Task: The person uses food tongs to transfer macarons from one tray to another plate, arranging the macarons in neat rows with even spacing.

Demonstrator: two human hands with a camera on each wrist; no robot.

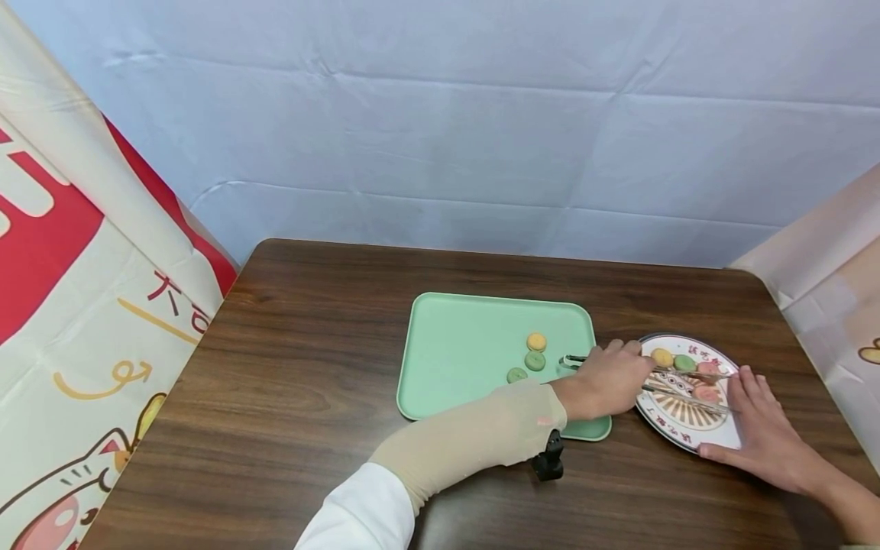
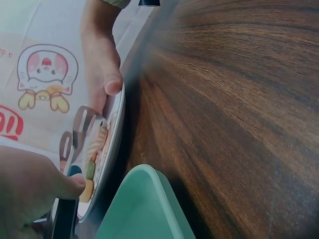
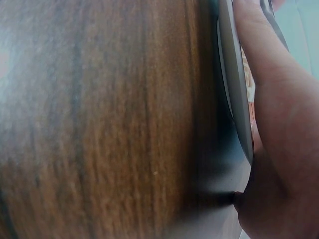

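Note:
My left hand (image 1: 612, 380) grips a pair of tongs (image 1: 687, 399) by the handle, reaching over the right end of the green tray (image 1: 447, 344). The metal ends of the tongs stand apart above a patterned round plate (image 1: 661, 429). On that plate are a yellow macaron (image 1: 661, 357), a green macaron (image 1: 684, 363) and two pink macarons, one lower (image 1: 706, 393) between the tong arms. Whether the tongs touch it I cannot tell. My right hand (image 1: 766, 431) rests with fingers extended on the plate's right rim. In the left wrist view, the slotted tong heads (image 2: 82, 127) show over the plate.
The tray holds a yellow macaron (image 1: 536, 341) and two green macarons, one (image 1: 535, 360) beside the yellow and another (image 1: 517, 375) nearer my sleeve. Tray and plate stand close together on a brown wooden table (image 1: 309, 367). A pale cloth (image 1: 440, 137) hangs behind the table.

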